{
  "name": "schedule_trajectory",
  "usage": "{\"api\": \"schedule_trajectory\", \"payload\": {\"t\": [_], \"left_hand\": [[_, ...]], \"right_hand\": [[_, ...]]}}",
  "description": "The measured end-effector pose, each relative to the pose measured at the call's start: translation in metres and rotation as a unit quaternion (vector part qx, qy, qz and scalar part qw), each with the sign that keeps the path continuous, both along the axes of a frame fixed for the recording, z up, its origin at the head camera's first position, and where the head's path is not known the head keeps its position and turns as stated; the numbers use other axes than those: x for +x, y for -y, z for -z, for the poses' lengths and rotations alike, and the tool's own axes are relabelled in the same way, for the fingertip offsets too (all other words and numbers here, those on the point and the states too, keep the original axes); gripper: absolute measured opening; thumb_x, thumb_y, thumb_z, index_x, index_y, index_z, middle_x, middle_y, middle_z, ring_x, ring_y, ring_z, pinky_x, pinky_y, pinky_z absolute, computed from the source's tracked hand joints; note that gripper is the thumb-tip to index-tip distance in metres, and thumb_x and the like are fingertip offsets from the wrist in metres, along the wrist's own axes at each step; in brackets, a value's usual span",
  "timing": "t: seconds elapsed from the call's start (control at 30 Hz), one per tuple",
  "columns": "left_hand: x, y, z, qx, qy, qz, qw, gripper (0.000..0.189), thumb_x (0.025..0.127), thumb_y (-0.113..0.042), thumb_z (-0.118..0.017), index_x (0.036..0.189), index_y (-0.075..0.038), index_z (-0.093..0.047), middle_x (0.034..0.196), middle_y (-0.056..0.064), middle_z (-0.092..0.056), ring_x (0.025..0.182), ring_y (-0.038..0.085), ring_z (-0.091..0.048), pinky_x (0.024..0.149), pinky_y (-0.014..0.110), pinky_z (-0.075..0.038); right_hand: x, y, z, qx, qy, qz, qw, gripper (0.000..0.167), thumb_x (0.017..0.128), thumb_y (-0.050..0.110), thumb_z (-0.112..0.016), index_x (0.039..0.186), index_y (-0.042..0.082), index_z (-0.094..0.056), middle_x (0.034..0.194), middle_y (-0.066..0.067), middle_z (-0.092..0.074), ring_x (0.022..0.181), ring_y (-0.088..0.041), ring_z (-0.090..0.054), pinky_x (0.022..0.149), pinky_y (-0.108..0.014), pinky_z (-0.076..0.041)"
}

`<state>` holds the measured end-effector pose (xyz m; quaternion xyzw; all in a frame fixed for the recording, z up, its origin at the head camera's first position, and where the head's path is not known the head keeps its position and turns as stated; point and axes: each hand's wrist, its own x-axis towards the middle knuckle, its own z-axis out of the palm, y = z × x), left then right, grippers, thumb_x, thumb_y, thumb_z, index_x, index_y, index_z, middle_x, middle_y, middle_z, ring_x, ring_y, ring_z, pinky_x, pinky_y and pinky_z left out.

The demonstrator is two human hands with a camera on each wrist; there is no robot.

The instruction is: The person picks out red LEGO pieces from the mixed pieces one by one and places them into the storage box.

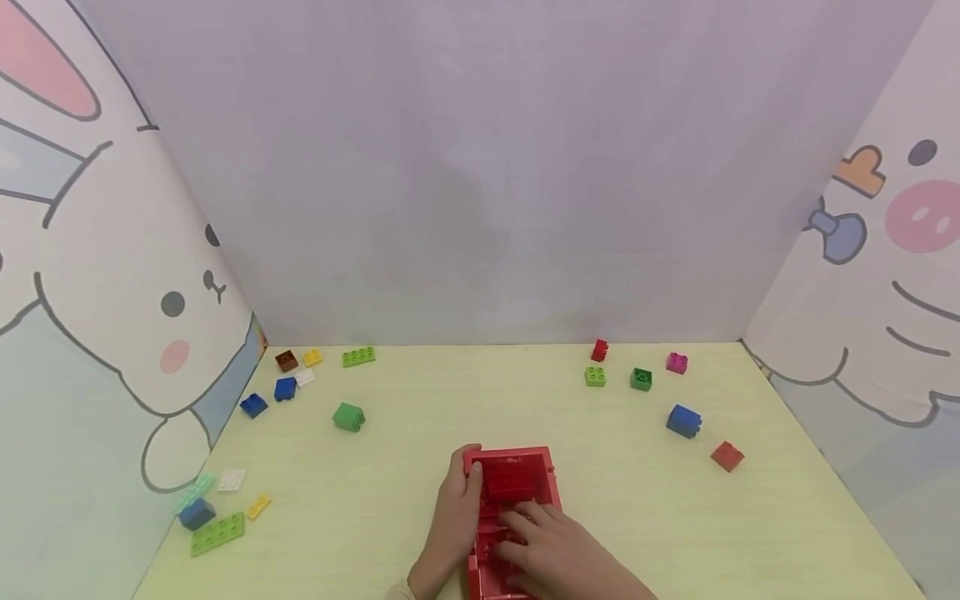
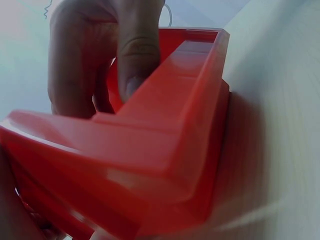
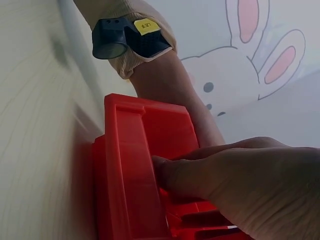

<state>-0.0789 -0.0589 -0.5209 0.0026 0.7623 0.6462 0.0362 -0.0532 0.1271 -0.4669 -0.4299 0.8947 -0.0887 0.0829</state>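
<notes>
A red plastic bin stands on the table at the near middle, its long side running away from me. My left hand grips its left wall, the thumb lying over the rim. In the left wrist view that thumb presses near the inner edge of the bin. My right hand reaches down into the bin, its fingers spread and slightly bent; nothing shows between them. The right wrist view has the thumb against the inside of the bin wall, with the other fingertips hidden. Red pieces lie inside the bin.
On the left are a green brick, blue bricks, lime plates and several small pieces. On the right lie a blue brick, a red plate, a green brick and others. Cloth walls enclose the table.
</notes>
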Motion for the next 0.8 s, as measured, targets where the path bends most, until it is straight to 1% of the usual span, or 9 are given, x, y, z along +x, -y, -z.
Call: {"api": "schedule_trajectory", "payload": {"t": [0.1, 0.2, 0.27, 0.4, 0.53, 0.67, 0.8], "left_hand": [[0.000, 0.000, -0.001, -0.001, 0.000, 0.002, 1.0000, 0.049, 0.114, -0.039, -0.039, 0.154, -0.012, -0.038, 0.142, 0.006, -0.060, 0.134, 0.025, -0.057, 0.116, 0.055, -0.047], [0.000, 0.000, -0.001, 0.000, 0.000, 0.007, 1.0000, 0.049, 0.114, -0.038, -0.038, 0.154, -0.011, -0.038, 0.141, 0.007, -0.060, 0.133, 0.026, -0.058, 0.115, 0.055, -0.048], [0.000, 0.000, -0.002, 0.005, 0.001, 0.009, 0.9999, 0.049, 0.114, -0.037, -0.037, 0.154, -0.010, -0.037, 0.141, 0.008, -0.060, 0.133, 0.026, -0.058, 0.114, 0.055, -0.049], [0.001, 0.000, -0.001, 0.011, 0.000, 0.011, 0.9999, 0.049, 0.114, -0.037, -0.037, 0.155, -0.009, -0.037, 0.142, 0.009, -0.059, 0.135, 0.028, -0.057, 0.113, 0.056, -0.049], [0.000, 0.000, 0.000, 0.010, -0.002, 0.009, 0.9999, 0.049, 0.114, -0.037, -0.037, 0.155, -0.009, -0.037, 0.143, 0.009, -0.059, 0.137, 0.029, -0.056, 0.115, 0.056, -0.048], [-0.002, 0.000, 0.001, 0.008, -0.002, 0.006, 0.9999, 0.049, 0.114, -0.036, -0.036, 0.155, -0.008, -0.037, 0.143, 0.010, -0.059, 0.138, 0.029, -0.055, 0.115, 0.058, -0.047], [-0.002, 0.000, 0.001, 0.004, -0.005, 0.004, 1.0000, 0.049, 0.114, -0.036, -0.036, 0.155, -0.008, -0.038, 0.143, 0.010, -0.060, 0.139, 0.030, -0.055, 0.115, 0.059, -0.047]], "right_hand": [[-0.001, -0.005, -0.003, -0.030, 0.015, 0.009, 0.9994, 0.062, 0.076, 0.045, -0.092, 0.132, 0.039, -0.065, 0.132, 0.016, -0.066, 0.119, -0.010, -0.059, 0.095, -0.034, -0.062], [-0.002, -0.011, -0.008, -0.061, 0.031, 0.030, 0.9972, 0.062, 0.080, 0.043, -0.089, 0.136, 0.040, -0.063, 0.132, 0.019, -0.064, 0.120, -0.008, -0.059, 0.094, -0.032, -0.062], [-0.003, -0.015, -0.013, -0.070, 0.037, 0.043, 0.9959, 0.062, 0.081, 0.041, -0.089, 0.137, 0.041, -0.062, 0.133, 0.019, -0.063, 0.121, -0.008, -0.059, 0.094, -0.032, -0.062], [-0.005, -0.023, -0.020, -0.071, 0.013, 0.054, 0.9959, 0.066, 0.077, 0.038, -0.093, 0.136, 0.039, -0.063, 0.135, 0.015, -0.062, 0.123, -0.010, -0.059, 0.094, -0.034, -0.063], [-0.007, -0.028, -0.023, -0.081, -0.006, 0.066, 0.9945, 0.068, 0.072, 0.035, -0.096, 0.132, 0.036, -0.066, 0.135, 0.012, -0.064, 0.123, -0.012, -0.061, 0.092, -0.033, -0.063], [-0.009, -0.034, -0.023, -0.087, -0.011, 0.080, 0.9930, 0.066, 0.072, 0.032, -0.096, 0.131, 0.035, -0.067, 0.136, 0.011, -0.064, 0.124, -0.013, -0.061, 0.091, -0.032, -0.063], [-0.009, -0.041, -0.023, -0.083, -0.019, 0.096, 0.9918, 0.062, 0.075, 0.029, -0.095, 0.130, 0.034, -0.067, 0.137, 0.010, -0.064, 0.125, -0.012, -0.061, 0.092, -0.032, -0.063]]}}
